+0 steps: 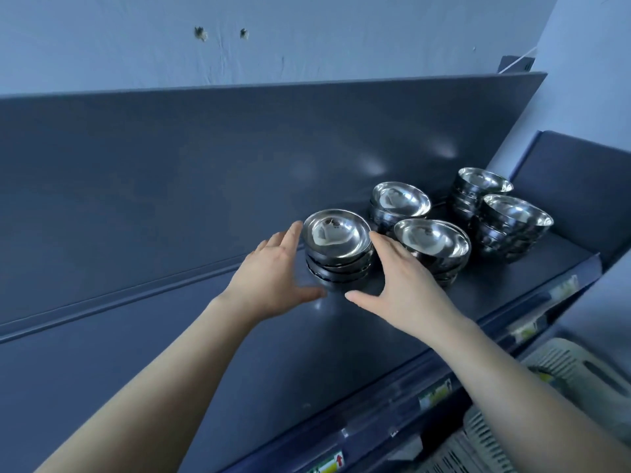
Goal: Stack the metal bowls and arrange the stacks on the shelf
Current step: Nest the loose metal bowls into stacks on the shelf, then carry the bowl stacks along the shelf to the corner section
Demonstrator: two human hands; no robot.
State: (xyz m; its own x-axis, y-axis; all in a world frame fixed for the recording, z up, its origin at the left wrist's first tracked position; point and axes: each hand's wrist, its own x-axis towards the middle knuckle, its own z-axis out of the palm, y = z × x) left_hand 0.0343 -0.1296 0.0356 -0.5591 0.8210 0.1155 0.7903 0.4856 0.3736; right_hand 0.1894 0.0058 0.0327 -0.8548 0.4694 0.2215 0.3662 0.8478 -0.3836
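Note:
Several stacks of shiny metal bowls stand on the dark blue shelf (170, 353). The leftmost stack (336, 249) sits between my hands. My left hand (273, 273) is at its left side with straight fingers, fingertips by the top rim and thumb near the base. My right hand (403, 285) flanks its right side the same way, fingers straight. Whether either hand touches the bowls is unclear. To the right stand a back stack (399, 203), a front stack (433, 244), and two more stacks (483, 186) (515, 223) at the far right.
The shelf's back panel (239, 158) rises behind the bowls. Price labels (435, 394) line the shelf's front edge. Pale plastic baskets (573, 377) sit below at the lower right. A side panel (580, 186) closes the shelf's right end.

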